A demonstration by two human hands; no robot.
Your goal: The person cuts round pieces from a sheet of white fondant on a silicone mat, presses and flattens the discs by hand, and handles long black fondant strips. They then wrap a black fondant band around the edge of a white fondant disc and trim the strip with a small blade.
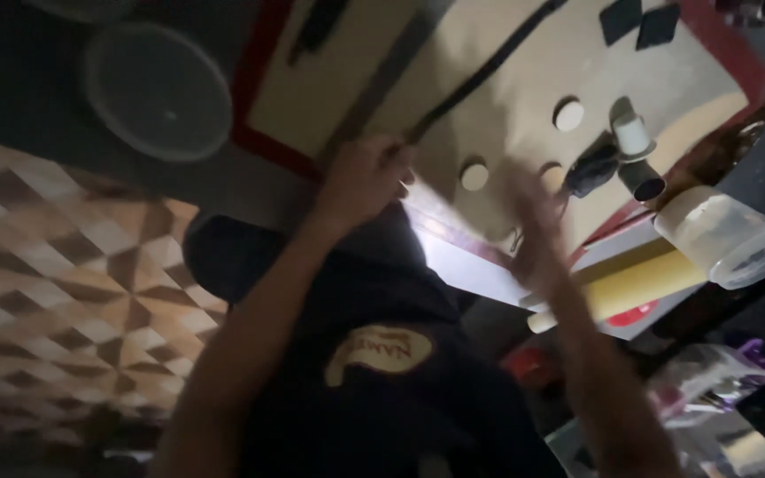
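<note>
Along the near edge of a large tan mat (524, 80) with a red border, two bare hands reach up from the bottom of a tilted, blurred view. Left hand (363, 181) comes up on a long forearm from the lower left, fingers curled together and clamped on the mat's near edge where a dark strap (480, 75) runs across it. Right hand (537, 235) rises from the lower right, heavily motion-blurred; its fingers seem spread over the mat's near edge, but whether it grips anything cannot be told.

On the mat lie three small pale discs (568, 115) near its middle, and two dark square patches (639, 22) at its far edge. Toward the mat's right edge sit a small white cylinder (632, 134) and a dark tube (644, 181), just beside a dark lump (593, 166).

Off the mat's right corner, a clear plastic cup (726, 237) lies on its side, touching a yellow roll (635, 285) that rests on a white board. A round dark lid (157, 88) sits on the dark surface beyond the mat's left edge.

Between the arms hangs a dark garment with an oval yellow badge (381, 351) on it. A tiled floor (37, 292) of brown and cream diamonds fills the left.
</note>
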